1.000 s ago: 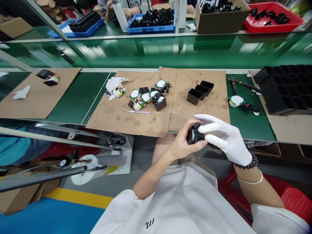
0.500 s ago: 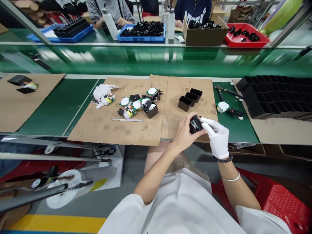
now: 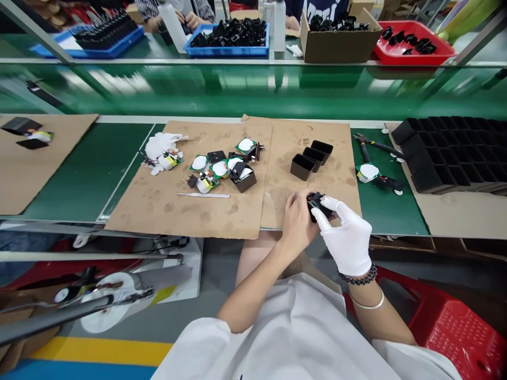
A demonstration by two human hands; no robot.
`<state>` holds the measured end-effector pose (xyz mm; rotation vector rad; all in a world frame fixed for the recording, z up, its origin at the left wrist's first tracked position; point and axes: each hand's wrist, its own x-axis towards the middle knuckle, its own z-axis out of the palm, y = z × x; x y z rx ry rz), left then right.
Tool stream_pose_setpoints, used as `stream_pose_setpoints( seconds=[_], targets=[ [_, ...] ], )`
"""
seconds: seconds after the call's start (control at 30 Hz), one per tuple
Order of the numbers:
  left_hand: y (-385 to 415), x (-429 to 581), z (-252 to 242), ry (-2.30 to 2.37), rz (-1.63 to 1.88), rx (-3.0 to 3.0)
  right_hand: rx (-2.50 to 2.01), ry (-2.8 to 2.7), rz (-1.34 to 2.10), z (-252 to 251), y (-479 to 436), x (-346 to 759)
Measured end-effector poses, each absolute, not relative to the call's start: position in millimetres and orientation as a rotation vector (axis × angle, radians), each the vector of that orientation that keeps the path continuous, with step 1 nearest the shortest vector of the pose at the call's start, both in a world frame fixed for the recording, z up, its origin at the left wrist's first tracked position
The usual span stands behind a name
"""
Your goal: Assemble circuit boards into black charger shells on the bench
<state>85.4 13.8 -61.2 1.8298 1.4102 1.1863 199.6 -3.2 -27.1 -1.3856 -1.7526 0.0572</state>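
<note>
A small black plastic housing [image 3: 317,205] is held between both hands just above the near edge of the cardboard. My bare left hand [image 3: 298,221] wraps round its left side. My right hand [image 3: 344,232], in a white glove, grips its top and right side with thumb and fingers. What sits inside the housing is too small to make out. Beyond the hands stand three black open boxes [image 3: 303,167] in a row. To the left lie several circuit boards [image 3: 220,169] with white round pads, one in a black box [image 3: 244,180], and metal tweezers [image 3: 204,195].
Cutting pliers [image 3: 365,150] and another circuit board [image 3: 368,172] lie on the green surface at right, beside a large block of black boxes [image 3: 447,153]. A crumpled white glove [image 3: 162,146] is at left. Across the bench are parts trays [image 3: 226,51] and co-workers. A red stool [image 3: 455,332] stands behind.
The housing has turned and tilted in my hands. My right thumb has moved onto its near side, and my left fingers have closed further round it.
</note>
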Motion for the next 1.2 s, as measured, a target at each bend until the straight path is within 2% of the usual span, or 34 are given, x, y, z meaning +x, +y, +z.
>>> stream_pose_setpoints(
  seconds=[0.23,0.37,0.53,0.77,1.1,1.2],
  targets=[
    [13.0,60.4,-58.6,1.069,0.977,1.848,-1.386,-1.868,-0.042,-22.1,-1.8,199.6],
    [13.8,45.0,-55.0,0.857,0.853,1.622,-1.306,-1.909,0.071,-22.1,-1.7,199.3],
    [13.0,49.6,-53.2,0.961,0.871,1.617,-1.252,-1.839,0.276,-19.4,-1.9,204.9],
    [13.9,56.9,-51.8,1.094,0.972,1.573,-1.287,-2.051,0.011,-9.3,0.3,214.8],
    [16.6,55.1,-46.5,1.074,0.979,1.561,-1.137,-2.316,-0.044,-0.7,7.7,228.1],
    [16.2,55.0,-46.8,1.089,0.974,1.566,-1.111,-2.388,0.057,-1.4,11.2,235.0]
  ],
)
